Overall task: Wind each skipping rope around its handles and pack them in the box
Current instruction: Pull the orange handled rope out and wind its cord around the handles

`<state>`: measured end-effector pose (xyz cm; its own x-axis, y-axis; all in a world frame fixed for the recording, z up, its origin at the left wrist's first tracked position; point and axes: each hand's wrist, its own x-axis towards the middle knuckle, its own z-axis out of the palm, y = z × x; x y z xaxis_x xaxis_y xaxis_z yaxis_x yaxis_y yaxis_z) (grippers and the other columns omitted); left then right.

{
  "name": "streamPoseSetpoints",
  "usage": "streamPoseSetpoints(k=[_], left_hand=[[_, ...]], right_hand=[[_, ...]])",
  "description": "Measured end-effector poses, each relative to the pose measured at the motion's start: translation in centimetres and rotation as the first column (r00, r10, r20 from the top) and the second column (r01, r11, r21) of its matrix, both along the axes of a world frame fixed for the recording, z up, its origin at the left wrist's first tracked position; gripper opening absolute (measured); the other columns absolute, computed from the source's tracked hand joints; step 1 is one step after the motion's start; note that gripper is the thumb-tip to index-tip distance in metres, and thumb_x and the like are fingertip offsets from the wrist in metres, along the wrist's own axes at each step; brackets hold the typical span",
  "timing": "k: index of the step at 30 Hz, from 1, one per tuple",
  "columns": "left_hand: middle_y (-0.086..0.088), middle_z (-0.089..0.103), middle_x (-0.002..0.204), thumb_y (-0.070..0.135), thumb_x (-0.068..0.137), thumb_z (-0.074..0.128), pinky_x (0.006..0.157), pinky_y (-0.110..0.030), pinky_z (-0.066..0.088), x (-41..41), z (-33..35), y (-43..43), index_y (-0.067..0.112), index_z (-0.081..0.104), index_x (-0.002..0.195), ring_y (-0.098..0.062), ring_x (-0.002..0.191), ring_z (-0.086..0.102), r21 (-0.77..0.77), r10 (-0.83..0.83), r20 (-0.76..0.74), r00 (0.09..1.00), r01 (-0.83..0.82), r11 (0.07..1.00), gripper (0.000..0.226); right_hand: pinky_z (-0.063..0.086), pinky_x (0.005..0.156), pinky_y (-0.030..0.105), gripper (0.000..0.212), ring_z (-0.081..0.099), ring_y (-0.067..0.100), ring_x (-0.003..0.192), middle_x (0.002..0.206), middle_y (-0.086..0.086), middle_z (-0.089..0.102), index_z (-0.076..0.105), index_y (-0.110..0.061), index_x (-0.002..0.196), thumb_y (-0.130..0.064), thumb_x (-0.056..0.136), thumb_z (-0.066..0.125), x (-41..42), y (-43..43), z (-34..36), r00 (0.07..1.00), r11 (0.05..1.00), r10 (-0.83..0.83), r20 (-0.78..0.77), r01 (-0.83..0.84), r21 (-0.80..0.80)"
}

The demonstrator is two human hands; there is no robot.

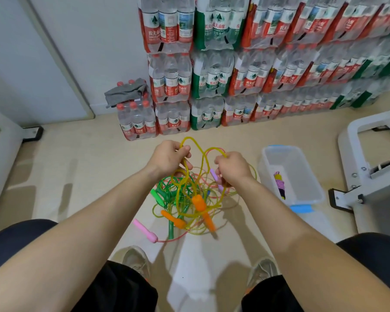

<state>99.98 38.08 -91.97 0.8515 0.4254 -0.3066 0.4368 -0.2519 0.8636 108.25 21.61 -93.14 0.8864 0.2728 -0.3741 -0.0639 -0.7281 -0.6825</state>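
Left hand [169,157] and right hand [233,168] both pinch the yellow rope [187,138]; purple handle [214,174] half-hidden behind that right hand.

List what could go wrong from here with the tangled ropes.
1. The left hand and right hand both pinch the yellow rope, whose loops run through the green rope in the pile; pulling up may tighten the tangle.
2. The orange handles sit among those loops, so they may drag the whole pile along.
3. The pink handle lies near the left shoe and could be stepped on.
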Motion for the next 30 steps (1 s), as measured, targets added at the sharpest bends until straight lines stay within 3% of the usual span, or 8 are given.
streamPoseSetpoints(k=[4,5,7,9,14,19,25,30], left_hand=[[-0.012,0.074,0.070,0.029,0.106,0.047,0.042,-0.026,0.050,0.3,0.5,-0.6,0.003,0.063,0.085,-0.028,0.048,0.065,0.083,0.064,-0.023,0.998,-0.062,0.995,0.037],[-0.014,0.075,0.073,0.029,0.106,0.046,0.040,-0.024,0.048,0.4,0.6,-0.5,0.004,0.062,0.084,-0.026,0.045,0.063,0.034,0.096,-0.015,0.995,-0.096,0.995,0.037],[-0.017,0.074,0.079,0.029,0.107,0.043,0.038,-0.022,0.046,0.5,0.6,-0.6,0.004,0.059,0.085,-0.024,0.043,0.062,-0.100,0.174,-0.005,0.985,-0.173,0.980,0.037],[-0.017,0.073,0.080,0.029,0.108,0.041,0.038,-0.022,0.048,0.5,0.8,-0.8,0.004,0.057,0.086,-0.022,0.042,0.062,-0.207,0.230,-0.009,0.973,-0.227,0.952,0.037],[-0.017,0.072,0.082,0.029,0.109,0.040,0.039,-0.022,0.051,0.1,1.2,-1.0,0.003,0.056,0.088,-0.023,0.048,0.069,-0.378,0.284,-0.007,0.959,-0.266,0.887,0.036],[-0.005,0.072,0.066,0.036,0.108,0.037,0.043,-0.021,0.048,0.1,1.0,-0.3,0.008,0.055,0.089,-0.017,0.049,0.067,-0.247,0.301,0.068,0.951,-0.276,0.929,0.038],[-0.002,0.062,0.056,0.037,0.109,0.034,0.039,-0.018,0.040,1.0,0.9,0.9,0.013,0.052,0.084,-0.013,0.040,0.057,-0.227,0.465,0.157,0.871,-0.426,0.876,0.039],[0.000,0.051,0.056,0.040,0.108,0.031,0.041,-0.019,0.028,0.5,0.5,5.0,0.019,0.051,0.076,-0.012,0.040,0.046,-0.153,0.552,0.156,0.819,-0.532,0.833,0.044]], right_hand=[[0.033,0.111,0.046,0.084,0.025,0.040,0.142,0.154,0.019,0.023,0.014,-0.010,0.157,-0.033,0.090,0.059,-0.3,-0.4,0.7,0.991,0.958,0.116,0.065,-0.094,-0.272],[0.031,0.113,0.046,0.077,0.022,0.037,0.144,0.157,0.016,0.021,0.022,-0.013,0.156,-0.034,0.091,0.058,-0.4,-0.5,0.7,0.981,0.963,0.145,0.131,-0.109,-0.247],[0.040,0.102,0.039,0.036,0.053,0.017,0.124,0.128,0.000,0.061,0.064,-0.021,0.123,-0.036,0.092,0.054,-0.9,-0.2,0.6,0.953,0.966,0.258,0.158,-0.250,-0.070],[0.046,0.081,0.035,0.031,0.065,0.009,0.085,0.081,-0.012,0.067,0.072,-0.023,0.091,-0.050,0.087,0.057,-2.0,0.3,0.4,0.942,0.928,0.335,-0.008,-0.328,0.175],[0.042,0.056,0.024,0.023,0.054,0.001,0.051,0.072,-0.006,0.064,0.072,-0.016,0.111,-0.032,0.096,0.066,-2.1,0.1,-0.5,0.909,0.863,0.411,-0.062,-0.367,0.348],[0.032,0.042,0.018,0.018,0.040,0.006,0.044,0.071,-0.009,0.065,0.073,-0.020,0.103,-0.023,0.103,0.055,-1.5,-0.5,0.7,0.894,0.796,0.438,-0.092,-0.338,0.502],[0.040,0.059,0.019,0.039,0.055,0.024,0.051,0.067,0.017,0.069,0.077,-0.016,0.086,-0.051,0.094,0.063,0.5,-1.2,1.2,0.902,0.856,0.432,0.012,-0.415,0.308],[0.022,0.047,0.024,0.033,0.028,0.013,0.047,0.046,-0.012,0.038,0.066,-0.013,0.075,-0.036,0.098,0.062,3.4,-4.2,-0.1,0.992,0.934,0.109,-0.067,-0.079,0.349]])
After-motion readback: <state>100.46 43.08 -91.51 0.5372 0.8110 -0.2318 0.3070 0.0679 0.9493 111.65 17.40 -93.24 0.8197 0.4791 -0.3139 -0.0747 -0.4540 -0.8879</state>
